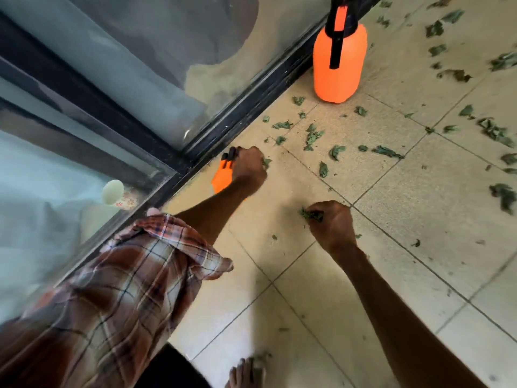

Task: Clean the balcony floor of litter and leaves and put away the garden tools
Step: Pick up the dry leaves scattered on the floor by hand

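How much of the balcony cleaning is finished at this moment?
Little looks done: only the tiles nearest the foot are almost bare. In hand: the right hand grips a bunch of leaves; the left hand is curled beside a small orange tool. Left: many scattered leaves and the orange sprayer standing by the glass door.

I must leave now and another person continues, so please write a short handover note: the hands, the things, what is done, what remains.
Right hand: grips a bunch of leaves.
Left hand: curled on a leaf, next to the small orange tool; I cannot tell if it touches the tool.
Orange sprayer: upright by the door track.
Done: some leaves picked up.
Left: many scattered leaves lie on the tiles; both tools not yet put away.
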